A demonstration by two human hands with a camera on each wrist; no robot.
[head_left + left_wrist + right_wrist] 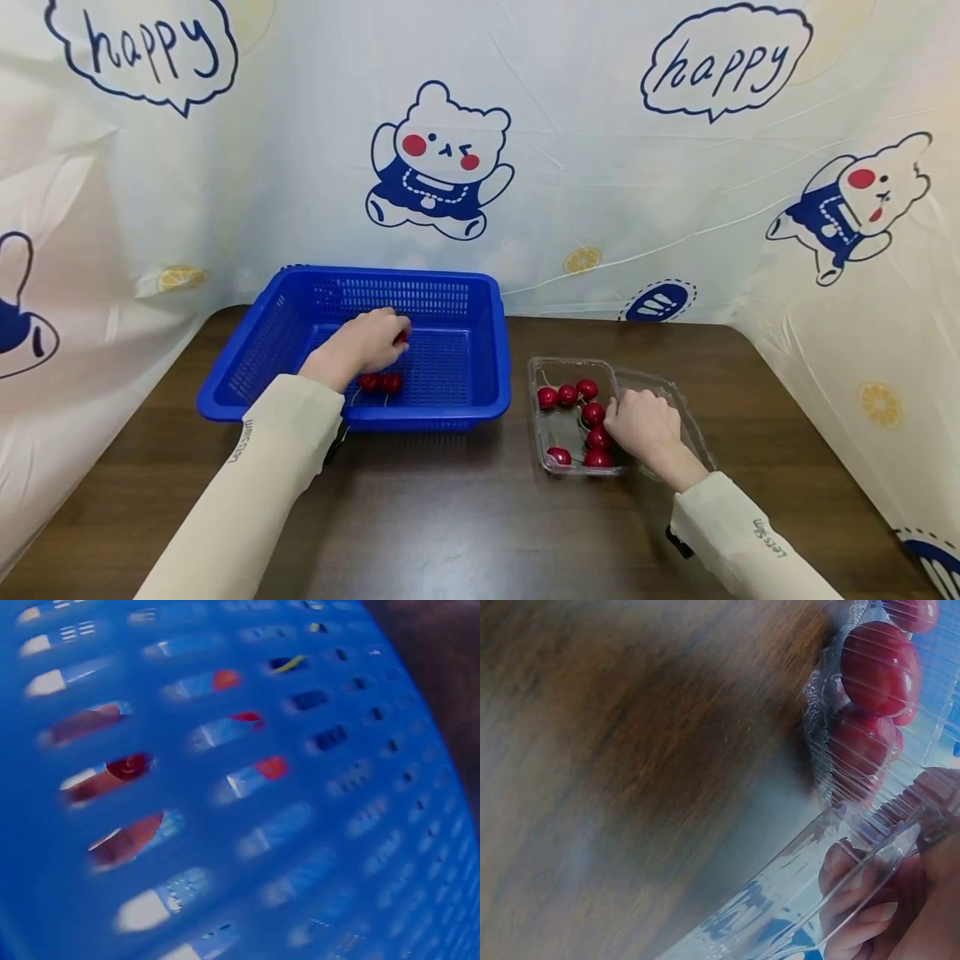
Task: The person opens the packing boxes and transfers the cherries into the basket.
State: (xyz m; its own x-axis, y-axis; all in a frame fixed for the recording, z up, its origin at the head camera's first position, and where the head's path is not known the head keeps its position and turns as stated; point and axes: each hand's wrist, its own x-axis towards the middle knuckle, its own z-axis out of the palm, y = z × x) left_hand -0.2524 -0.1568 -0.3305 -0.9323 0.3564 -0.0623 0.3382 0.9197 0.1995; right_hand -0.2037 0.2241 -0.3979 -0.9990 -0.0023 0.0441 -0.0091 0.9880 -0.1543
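My left hand point(372, 340) reaches into the blue plastic basket point(495, 358) and pinches a red cherry point(401, 337), mostly hidden by the fingers. Below that hand, two stemmed cherries point(379, 383) lie on the basket floor. The left wrist view is filled by the slotted basket wall point(247, 817), with bits of red showing through. On the right, my right hand point(647, 423) grips the side rim of a clear plastic container point(537, 433), its fingers curled. Several cherries point(592, 414) lie inside, some right beside those fingertips; in the right wrist view clear plastic overlaps the fingers point(855, 922).
The container's clear lid point(693, 417) is folded out to the right, partly under the right hand. Both vessels stand on a dark brown wooden table point(450, 517). Behind it hangs a pale printed curtain point(570, 167) with bear drawings.
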